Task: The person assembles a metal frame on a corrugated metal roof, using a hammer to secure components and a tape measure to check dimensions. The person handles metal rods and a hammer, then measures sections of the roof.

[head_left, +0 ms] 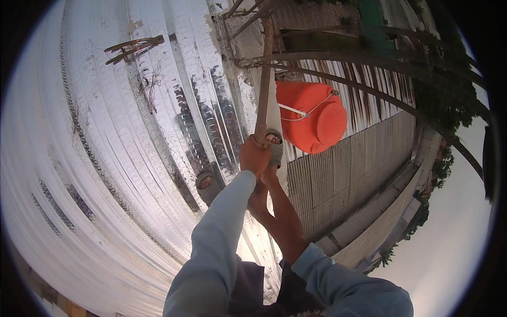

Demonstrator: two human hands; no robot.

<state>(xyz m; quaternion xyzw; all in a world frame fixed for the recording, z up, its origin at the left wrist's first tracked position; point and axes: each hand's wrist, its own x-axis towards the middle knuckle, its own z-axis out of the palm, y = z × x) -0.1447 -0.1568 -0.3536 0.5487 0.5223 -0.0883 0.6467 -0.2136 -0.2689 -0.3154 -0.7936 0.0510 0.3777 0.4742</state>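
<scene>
Brown pole (265,87) clenched in the left hand (254,154); right hand (270,175) mostly hidden, grip unclear; red jug (312,116) right of the pole!

I see a ribbed roof (121,137) that looks like bare metal, silvery and glossy, with dark mottled patches. By its right edge the brown pole (265,79) looks like matt wood, and the orange-red container (311,128) like smooth plastic with a soft sheen. The pale-blue sleeves (217,227) are matt cloth.
</scene>
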